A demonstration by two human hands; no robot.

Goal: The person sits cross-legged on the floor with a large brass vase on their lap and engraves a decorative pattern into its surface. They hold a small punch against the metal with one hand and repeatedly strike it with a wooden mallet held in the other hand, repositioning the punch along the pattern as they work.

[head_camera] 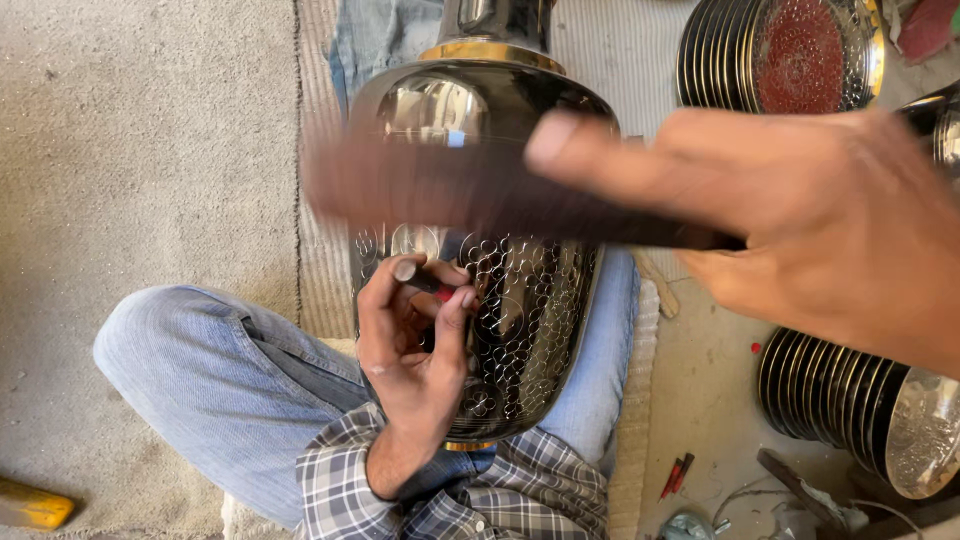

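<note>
Along the left of the frame one grey carpet (140, 140) is lying open and bare, offering the widest free room; only one yellow object (30, 505) is poking in at the lower left corner. One knee in blue jeans (200, 370) is reaching into that space. At centre, one dark metal vase (480, 110) with a gold neck band is lying across the lap, its engraved circle pattern facing up. The left hand (415, 345) is resting against the vase's lower body, its fingers pinched together around one small punch tool (415, 275) whose tip is touching the patterned surface. Above it, the right hand (800, 220) is closing tightly on one dark mallet (480, 190), which is blurring across the vase's shoulder. Right of the vase the room is narrowing: two stacks of dark plates are crowding the edge, one at upper right (770, 55) and one at lower right (850, 400), with two small red tools (676, 476) lying on the floor between lap and lower stack.
</note>
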